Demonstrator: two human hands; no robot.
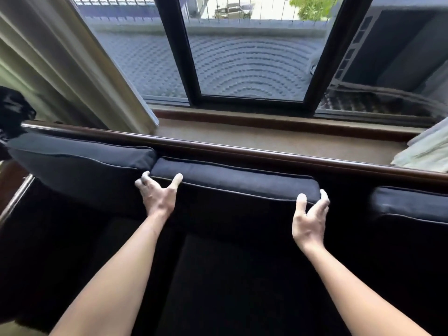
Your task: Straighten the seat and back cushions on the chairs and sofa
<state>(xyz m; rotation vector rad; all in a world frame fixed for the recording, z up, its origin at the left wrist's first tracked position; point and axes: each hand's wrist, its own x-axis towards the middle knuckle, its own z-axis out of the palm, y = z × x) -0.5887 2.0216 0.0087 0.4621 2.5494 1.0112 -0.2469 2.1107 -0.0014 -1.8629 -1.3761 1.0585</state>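
A dark navy sofa with pale piping runs under a window. Its middle back cushion (232,177) leans against the wooden back rail (266,154). My left hand (158,191) grips that cushion's top left corner, thumb on the front and fingers over the edge. At the top right corner my right hand (310,214) holds it the same way. The left back cushion (80,161) stands higher and tilts forward, touching the middle one. The right back cushion (409,204) sits apart, with a gap between. The seat cushion (230,275) below is very dark.
Behind the rail lie a beige window sill (266,135) and a black-framed sliding window (249,57). A cream curtain (80,69) hangs at the left, and pale fabric (426,149) rests on the sill at the right. A shiny black object (14,110) stands at the far left.
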